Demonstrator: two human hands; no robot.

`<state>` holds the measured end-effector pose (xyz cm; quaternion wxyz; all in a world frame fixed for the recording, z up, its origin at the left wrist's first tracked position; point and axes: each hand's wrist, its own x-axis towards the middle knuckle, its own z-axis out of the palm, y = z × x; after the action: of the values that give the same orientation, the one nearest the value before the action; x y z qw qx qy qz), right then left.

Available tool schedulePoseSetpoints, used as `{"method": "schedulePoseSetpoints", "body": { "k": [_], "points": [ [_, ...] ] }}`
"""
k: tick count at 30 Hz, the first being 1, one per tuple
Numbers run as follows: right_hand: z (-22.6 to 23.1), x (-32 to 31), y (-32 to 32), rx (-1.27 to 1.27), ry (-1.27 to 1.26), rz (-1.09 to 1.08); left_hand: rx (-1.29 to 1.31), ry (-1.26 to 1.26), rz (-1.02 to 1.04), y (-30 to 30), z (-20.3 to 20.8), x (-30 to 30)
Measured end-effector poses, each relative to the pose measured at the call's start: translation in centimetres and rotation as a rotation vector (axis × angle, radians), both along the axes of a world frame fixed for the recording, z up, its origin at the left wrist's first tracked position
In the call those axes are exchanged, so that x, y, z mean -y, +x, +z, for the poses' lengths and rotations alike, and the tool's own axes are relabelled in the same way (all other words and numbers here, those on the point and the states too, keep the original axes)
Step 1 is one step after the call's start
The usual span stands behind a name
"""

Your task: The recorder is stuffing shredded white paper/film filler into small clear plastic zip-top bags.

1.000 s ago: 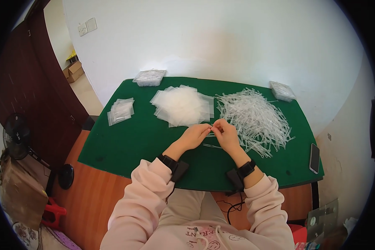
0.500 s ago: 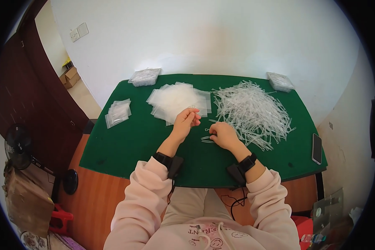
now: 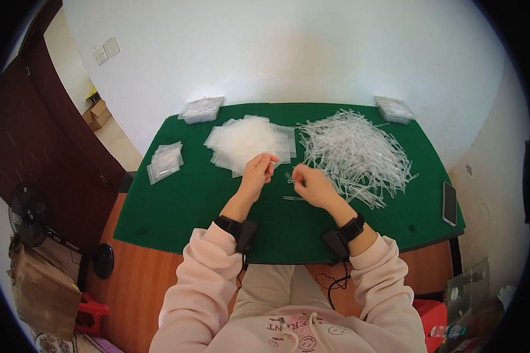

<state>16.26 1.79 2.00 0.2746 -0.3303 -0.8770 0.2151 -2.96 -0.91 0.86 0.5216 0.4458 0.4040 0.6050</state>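
My left hand (image 3: 257,176) is closed, with the looped tips of thin clear plastic sticks showing above its fingers, in front of a spread of clear flat plastic bags (image 3: 247,141). To its right, my right hand (image 3: 313,186) pinches a clear looped stick, slightly blurred. Just beyond that hand rises a large heap of clear looped plastic sticks (image 3: 359,153). Some loose sticks (image 3: 292,198) lie on the green tabletop (image 3: 265,235) beside my right fingers. How many sticks the left hand holds is hidden.
Several filled bags (image 3: 166,162) overlap at the table's left. Clear plastic boxes stand at the back left (image 3: 201,110) and back right (image 3: 393,110), near the wall. A phone (image 3: 449,203) lies by the right edge. A fan (image 3: 28,215) stands on the left.
My right hand has lifted slightly and shifted left, picking up a stick from the loose ones on the table. My left hand stays closed in nearly the same place.
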Motion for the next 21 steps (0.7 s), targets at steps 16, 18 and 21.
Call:
{"method": "schedulePoseSetpoints", "body": {
  "k": [16,18,21],
  "points": [
    [0.2,-0.5,-0.3,-0.73,-0.655,0.236,0.016,-0.008,-0.109,2.0,-0.8,-0.2],
    [0.3,-0.4,-0.4,-0.797,-0.607,0.241,0.008,-0.019,-0.132,1.8,-0.9,-0.2],
    [0.4,-0.4,-0.3,-0.785,-0.619,0.24,0.007,-0.023,-0.154,1.7,-0.9,-0.2]
  ]
}}
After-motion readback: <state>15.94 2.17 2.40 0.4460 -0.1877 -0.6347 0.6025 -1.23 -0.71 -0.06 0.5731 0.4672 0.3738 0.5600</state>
